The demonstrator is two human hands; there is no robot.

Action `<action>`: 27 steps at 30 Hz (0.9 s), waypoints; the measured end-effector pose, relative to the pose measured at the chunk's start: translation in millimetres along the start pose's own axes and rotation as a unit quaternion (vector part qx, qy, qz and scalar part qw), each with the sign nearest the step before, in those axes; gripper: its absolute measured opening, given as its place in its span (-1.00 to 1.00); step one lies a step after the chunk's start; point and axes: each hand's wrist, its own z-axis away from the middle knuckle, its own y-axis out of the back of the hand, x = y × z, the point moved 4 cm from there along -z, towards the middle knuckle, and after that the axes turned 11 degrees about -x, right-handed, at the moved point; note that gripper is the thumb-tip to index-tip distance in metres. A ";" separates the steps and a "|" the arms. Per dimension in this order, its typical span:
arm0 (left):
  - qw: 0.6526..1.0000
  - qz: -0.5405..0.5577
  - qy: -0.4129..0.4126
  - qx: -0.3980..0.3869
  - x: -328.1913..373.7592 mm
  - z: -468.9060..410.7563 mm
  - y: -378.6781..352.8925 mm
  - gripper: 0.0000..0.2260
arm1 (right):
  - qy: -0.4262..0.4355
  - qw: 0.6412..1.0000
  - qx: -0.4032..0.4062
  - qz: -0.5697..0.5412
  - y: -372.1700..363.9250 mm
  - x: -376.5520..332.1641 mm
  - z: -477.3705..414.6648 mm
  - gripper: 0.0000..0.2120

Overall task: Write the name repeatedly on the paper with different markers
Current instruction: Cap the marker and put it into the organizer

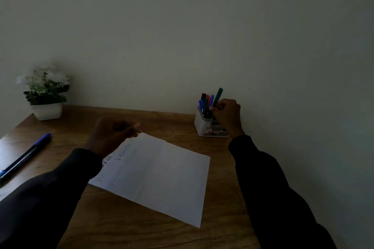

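Note:
A white sheet of paper point(162, 176) lies tilted on the wooden desk, with a few lines of handwriting near its upper left part. My left hand point(113, 133) hovers over the paper's top left corner with fingers curled; nothing shows in it. A white marker holder point(204, 125) stands at the back right with several coloured markers in it. My right hand point(226, 115) grips a green marker point(218, 96) that sticks up at the holder's mouth. Whether its tip is inside the holder is hidden.
A blue and black pen point(28, 152) lies on the desk's point(113, 224) left side. A potted plant with white flowers point(46, 95) stands at the back left against the wall. Dim light hides fine detail.

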 end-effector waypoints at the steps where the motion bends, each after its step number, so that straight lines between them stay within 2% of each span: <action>1: 1.000 -0.001 0.002 0.001 -1.2 0.9 1.6 -0.87 | -0.016 1.000 -0.013 0.003 -4.5 4.1 0.5 -0.83; 4: 1.000 -0.002 0.011 0.011 -3.0 4.3 6.1 -0.89 | -0.037 0.999 -0.029 0.006 -13.2 11.6 3.0 -0.79; 9: 1.000 0.006 0.021 0.018 -4.7 7.0 13.4 -0.93 | -0.069 0.998 -0.010 0.003 -14.4 9.8 -2.0 -0.69; 13: 1.000 -0.003 0.018 0.026 -6.7 10.9 18.5 -0.94 | -0.094 0.993 -0.065 0.041 -21.4 14.9 -2.5 -0.54; 16: 0.999 -0.023 0.029 0.026 -11.5 12.6 24.6 -0.92 | -0.101 0.992 -0.063 0.031 -19.7 11.8 -0.3 -0.58; 20: 0.999 -0.006 0.047 0.027 -16.2 17.0 31.3 -0.94 | -0.110 0.994 0.005 0.019 -11.9 8.7 -5.0 -0.65; 24: 0.998 0.001 0.058 0.039 -18.4 19.5 38.1 -0.92 | -0.102 0.993 -0.028 0.053 -15.4 2.4 -2.7 -0.65; 27: 0.997 0.007 0.064 0.040 -20.5 23.8 43.5 -0.86 | -0.096 0.994 0.028 0.037 -6.6 -6.8 6.2 -0.66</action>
